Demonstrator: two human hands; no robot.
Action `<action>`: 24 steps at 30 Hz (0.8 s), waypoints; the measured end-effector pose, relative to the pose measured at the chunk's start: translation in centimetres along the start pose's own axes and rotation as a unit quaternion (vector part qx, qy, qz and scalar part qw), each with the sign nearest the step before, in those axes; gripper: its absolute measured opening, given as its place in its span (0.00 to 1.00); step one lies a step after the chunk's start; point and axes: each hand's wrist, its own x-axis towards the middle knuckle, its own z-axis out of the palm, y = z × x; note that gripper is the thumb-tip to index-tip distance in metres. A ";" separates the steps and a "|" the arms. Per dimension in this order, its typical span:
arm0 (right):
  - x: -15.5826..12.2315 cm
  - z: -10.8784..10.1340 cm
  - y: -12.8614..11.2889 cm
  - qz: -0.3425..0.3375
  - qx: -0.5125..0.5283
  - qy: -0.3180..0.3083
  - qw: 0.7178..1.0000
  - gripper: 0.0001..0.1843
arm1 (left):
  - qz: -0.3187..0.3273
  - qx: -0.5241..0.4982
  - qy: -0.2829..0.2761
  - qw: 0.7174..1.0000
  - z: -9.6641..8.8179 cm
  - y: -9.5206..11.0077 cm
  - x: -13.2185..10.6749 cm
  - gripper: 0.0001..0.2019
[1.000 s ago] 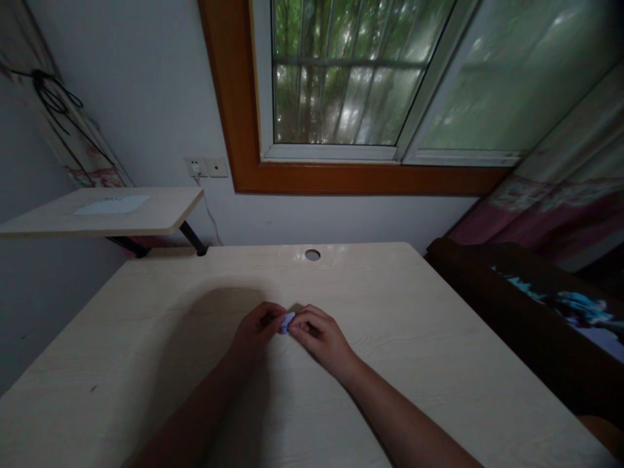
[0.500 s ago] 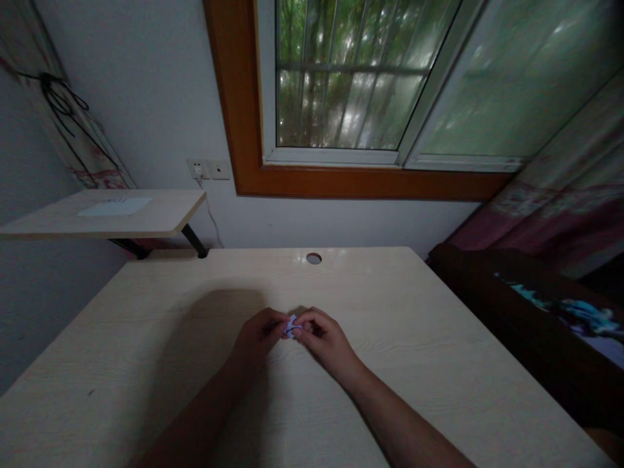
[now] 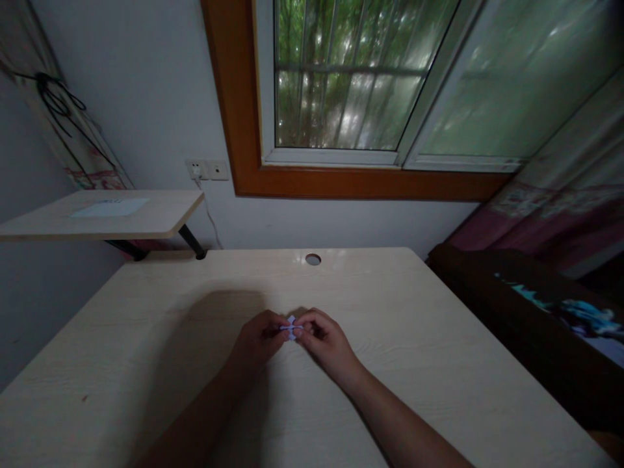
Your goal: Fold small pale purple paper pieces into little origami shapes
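Note:
A small folded paper [image 3: 291,328], pale violet-white with pointed flaps and a dark line across its middle, is pinched between both hands just above the desk [image 3: 419,390]. My left hand [image 3: 258,337] grips its left side with thumb and forefinger. On the right side, the thumb and fingers of my right hand [image 3: 327,335] close on it in the same way. The fingertips cover the paper's two ends, so its full shape is partly hidden.
A raised shelf [image 3: 160,224] with a paper sheet [image 3: 111,207] stands at the back left on black legs. A round cable hole [image 3: 312,259] sits near the desk's rear edge. Behind are a wall socket [image 3: 207,170] and a window; a dark covered surface [image 3: 497,312] lies to the right.
The folded paper's flaps have shifted, with points now showing above and below a straight middle line. Both hands keep their pinch in nearly the same place.

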 end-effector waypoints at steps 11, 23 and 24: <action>0.1 0.1 -0.1 0.013 0.026 0.023 0.999 0.07 | -0.038 -0.051 0.000 0.998 0.0 -0.3 0.0 0.08; 0.1 0.0 -0.5 -0.003 0.006 0.029 1.000 0.07 | -0.038 -0.024 0.001 0.999 0.1 0.2 0.0 0.08; 0.1 0.0 -0.4 -0.004 0.005 0.029 1.000 0.07 | -0.038 -0.024 0.001 0.999 0.1 0.2 0.0 0.08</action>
